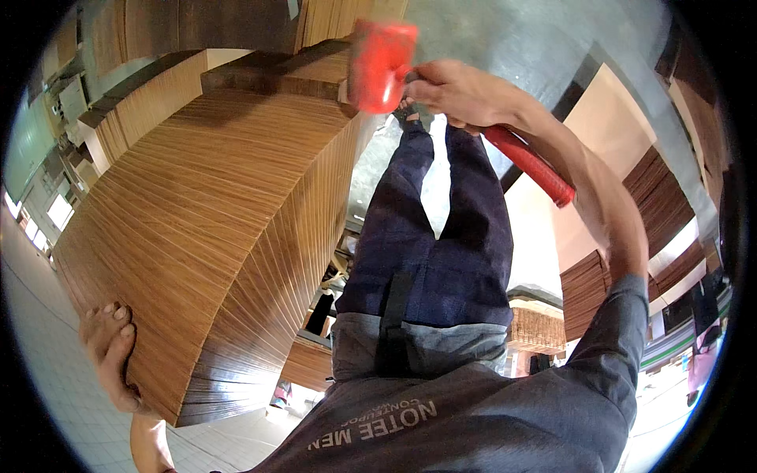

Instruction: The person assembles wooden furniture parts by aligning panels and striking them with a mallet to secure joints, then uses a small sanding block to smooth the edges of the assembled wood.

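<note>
To my left stands a tall stack of thin brown wood-grain boards [213, 181], its many edges fanned out in fine lines. My left hand [110, 355] is at the stack's near left edge, fingers close together and bent against the boards. A red mallet [382, 67] with a slightly blurred head is at the stack's far right corner; whether it touches, I cannot tell. Closed around its handle, near the head, is my right hand [445, 88]. The handle's red grip [536, 169] sticks out behind, beside my forearm.
A dark brown wooden piece [272, 75] lies along the stack's far end. More board stacks stand behind it [150, 110]. On the right are a pale panel [607, 118] and dark reddish-brown boards [654, 197]. My legs stand on a grey floor [505, 39] beside the stack.
</note>
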Tool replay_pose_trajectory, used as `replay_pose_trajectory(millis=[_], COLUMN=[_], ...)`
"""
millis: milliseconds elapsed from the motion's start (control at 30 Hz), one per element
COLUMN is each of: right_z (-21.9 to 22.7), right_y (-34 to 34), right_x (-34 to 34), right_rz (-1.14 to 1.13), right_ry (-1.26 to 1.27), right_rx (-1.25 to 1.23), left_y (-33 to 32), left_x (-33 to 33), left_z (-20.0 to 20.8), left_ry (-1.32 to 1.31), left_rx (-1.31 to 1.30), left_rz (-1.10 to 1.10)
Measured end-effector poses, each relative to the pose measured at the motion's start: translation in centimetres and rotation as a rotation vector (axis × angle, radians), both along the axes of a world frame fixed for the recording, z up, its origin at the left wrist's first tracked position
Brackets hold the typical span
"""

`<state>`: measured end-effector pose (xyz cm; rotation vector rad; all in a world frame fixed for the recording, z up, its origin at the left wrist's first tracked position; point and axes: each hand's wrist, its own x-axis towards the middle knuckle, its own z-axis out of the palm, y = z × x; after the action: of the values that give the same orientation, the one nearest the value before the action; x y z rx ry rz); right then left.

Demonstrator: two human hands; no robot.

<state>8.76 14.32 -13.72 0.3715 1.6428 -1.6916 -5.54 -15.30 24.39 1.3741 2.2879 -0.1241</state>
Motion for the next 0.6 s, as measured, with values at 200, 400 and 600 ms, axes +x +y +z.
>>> replay_pose_trajectory(millis=[200,400,600], right_z=[0.1,0.0,2.5], right_y=[-3.5,-10.4,-15.1], right_x=[5.1,10.0,9.5], right_rz=[-0.834,-1.331,-1.505], right_ry=[-0.336,-0.691,-0.869], right_rx=[-0.244,-0.541,-0.709], left_y=[-0.6,-0.7,-1.9], left_x=[-0.1,-1.0,-1.1], left_z=[0.5,1.6,3.0], left_ry=[0.053,-0.003,-0.049], left_rx=[-0.113,-0.264,-0.35], left_rz=[-0.018,-0.008,0.038])
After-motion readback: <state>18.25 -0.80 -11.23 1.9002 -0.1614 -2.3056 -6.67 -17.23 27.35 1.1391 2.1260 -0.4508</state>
